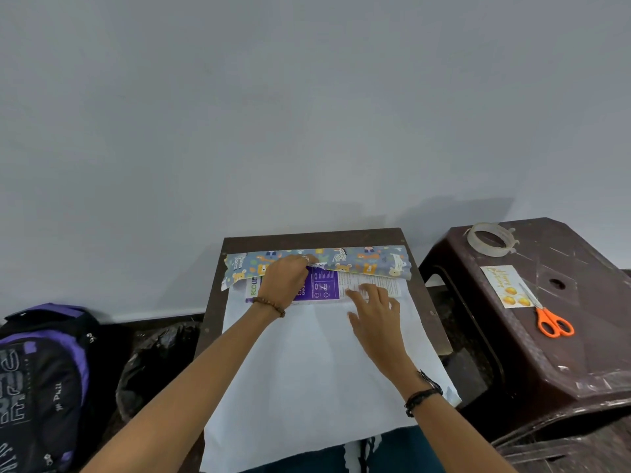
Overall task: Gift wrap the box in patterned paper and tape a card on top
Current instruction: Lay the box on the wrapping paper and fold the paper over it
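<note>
At far left a dark backpack (pixel 37 380) sits on the floor, well apart from the work. On the small dark worktop (pixel 423 295) a sheet of wrapping paper (pixel 307 363) lies plain white side up, running from the far edge toward the person. The box (pixel 324 286), flat and printed in purple and white, lies at the far end of the sheet with its long axis running left to right across the worktop. The far edge of the paper, showing its animal print, is folded over the box's far side.

The left hand (pixel 285 279) rests on the left half of the box, its fingers curled and pinching the patterned edge down near the box's middle. The right hand (pixel 374 312) lies with fingers straight and spread, pressing flat on the box's right end and the white paper just before it; it grips nothing.

The loose near part of the sheet lies on the person's side of both hands, so I judge the next fold must come up from there and over the box.

To the right, on a brown plastic stool (pixel 546 353), sit a roll of tape (pixel 491 238), the card (pixel 507 285) and orange-handled scissors (pixel 549 319), nearer the right hand.
</note>
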Action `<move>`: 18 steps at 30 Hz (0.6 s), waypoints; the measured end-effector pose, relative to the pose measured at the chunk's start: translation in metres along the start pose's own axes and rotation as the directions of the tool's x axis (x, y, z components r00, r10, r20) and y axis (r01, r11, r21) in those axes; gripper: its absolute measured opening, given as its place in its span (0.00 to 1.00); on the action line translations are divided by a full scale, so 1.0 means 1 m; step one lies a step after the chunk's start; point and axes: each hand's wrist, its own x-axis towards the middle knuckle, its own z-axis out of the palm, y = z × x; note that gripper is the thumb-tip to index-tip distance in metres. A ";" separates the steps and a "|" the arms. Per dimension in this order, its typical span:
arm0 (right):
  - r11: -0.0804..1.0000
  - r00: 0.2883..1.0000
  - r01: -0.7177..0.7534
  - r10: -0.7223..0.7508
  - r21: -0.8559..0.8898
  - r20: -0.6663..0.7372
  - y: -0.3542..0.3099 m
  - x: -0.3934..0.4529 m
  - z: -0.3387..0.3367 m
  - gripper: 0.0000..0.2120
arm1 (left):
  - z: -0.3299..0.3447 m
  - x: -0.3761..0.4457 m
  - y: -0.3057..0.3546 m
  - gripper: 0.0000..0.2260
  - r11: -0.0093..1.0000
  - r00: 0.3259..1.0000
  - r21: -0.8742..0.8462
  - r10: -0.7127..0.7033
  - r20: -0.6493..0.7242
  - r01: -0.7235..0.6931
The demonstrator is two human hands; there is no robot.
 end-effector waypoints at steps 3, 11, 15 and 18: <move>0.995 0.994 0.098 -0.098 -0.009 -0.043 -0.007 0.008 -0.003 0.33 | -0.005 -0.008 0.005 0.18 1.000 1.000 -0.028 0.003 -0.025 -0.003; 0.981 0.973 0.193 -0.192 0.010 0.124 -0.001 0.028 0.003 0.43 | -0.003 -0.021 0.008 0.18 0.999 1.000 -0.037 0.008 0.026 -0.007; 0.968 0.967 0.252 -0.251 -0.016 0.031 0.004 0.014 0.003 0.41 | 0.000 -0.024 0.009 0.19 0.999 0.998 -0.051 -0.005 0.055 0.008; 0.972 0.972 0.228 -0.231 -0.055 -0.047 0.004 0.003 0.007 0.35 | 0.003 -0.029 0.010 0.19 0.998 0.998 -0.054 0.021 0.057 -0.018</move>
